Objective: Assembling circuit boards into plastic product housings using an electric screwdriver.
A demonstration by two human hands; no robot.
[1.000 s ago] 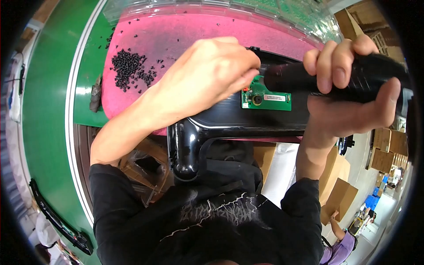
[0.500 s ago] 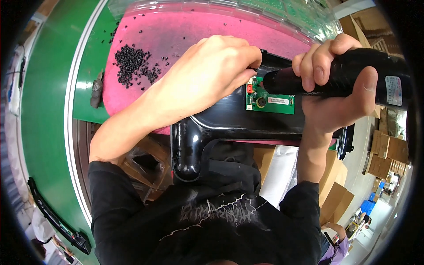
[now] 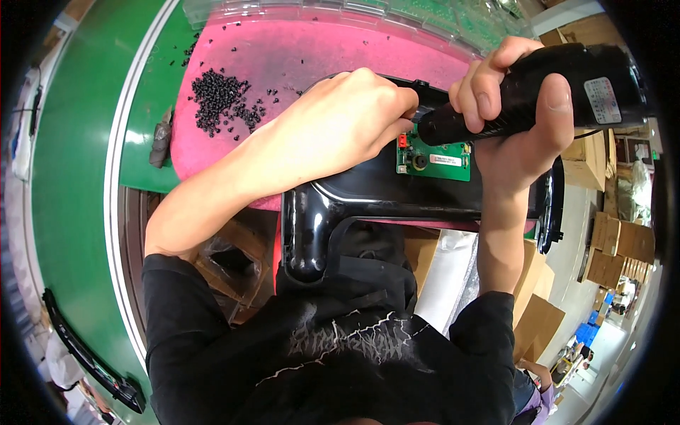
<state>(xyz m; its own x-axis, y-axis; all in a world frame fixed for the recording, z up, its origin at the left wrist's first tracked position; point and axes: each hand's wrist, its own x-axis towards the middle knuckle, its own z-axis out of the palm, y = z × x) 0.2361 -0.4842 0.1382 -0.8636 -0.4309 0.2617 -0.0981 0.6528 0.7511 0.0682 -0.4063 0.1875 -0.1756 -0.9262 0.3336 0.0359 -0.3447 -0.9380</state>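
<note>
A black electric screwdriver lies tilted in my right hand, fingers over the top and thumb below. Its narrow front end points left, over a green circuit board. My left hand is closed in a pinch close to that front end; what the fingertips hold is hidden. Beneath both hands, the board sits in a glossy black plastic housing. Part of the board's upper side is covered by the screwdriver and my left fingers. A pile of small black screws lies left of the housing.
The housing rests on a pink mat on a green bench. A clear plastic tray stands along the far edge. A dark wrapped stick lies left of the mat. Cardboard boxes and another person are at the right.
My right hand and the screwdriver's body have moved left and slightly up. My left hand stays pinched near its front end, a little lower. The housing has shifted slightly.
</note>
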